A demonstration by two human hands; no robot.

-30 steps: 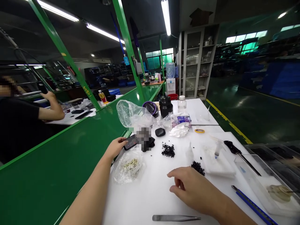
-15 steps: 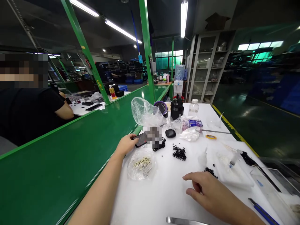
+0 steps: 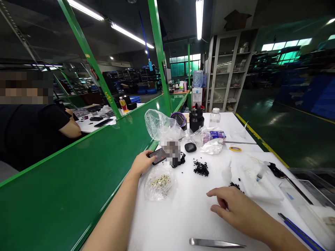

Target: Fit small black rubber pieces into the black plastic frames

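My left hand (image 3: 142,162) reaches to the table's left edge and grips a small black device with a red-lit screen (image 3: 158,155). My right hand (image 3: 230,205) rests on the white table (image 3: 183,216), fingers loosely curled and apart, holding nothing. It lies just below a small pile of black parts (image 3: 235,185). A second pile of black parts (image 3: 201,168) sits further back. A clear bag of pale small parts (image 3: 160,182) lies below the left hand. Metal tweezers (image 3: 216,243) lie near the front edge.
A green conveyor (image 3: 78,167) runs along the left, with a person in black (image 3: 31,132) seated beyond it. At the back stand a crumpled clear bag (image 3: 161,127), a black earbud case (image 3: 190,147), a black jar (image 3: 196,120), a bottle (image 3: 214,117) and yellow tape (image 3: 235,149). White trays (image 3: 259,184) and blue-handled tools (image 3: 298,232) lie right.
The view has swung left, then steadied. My left hand stays on the black device. My right hand has shifted slightly right, toward the nearer pile of black parts.
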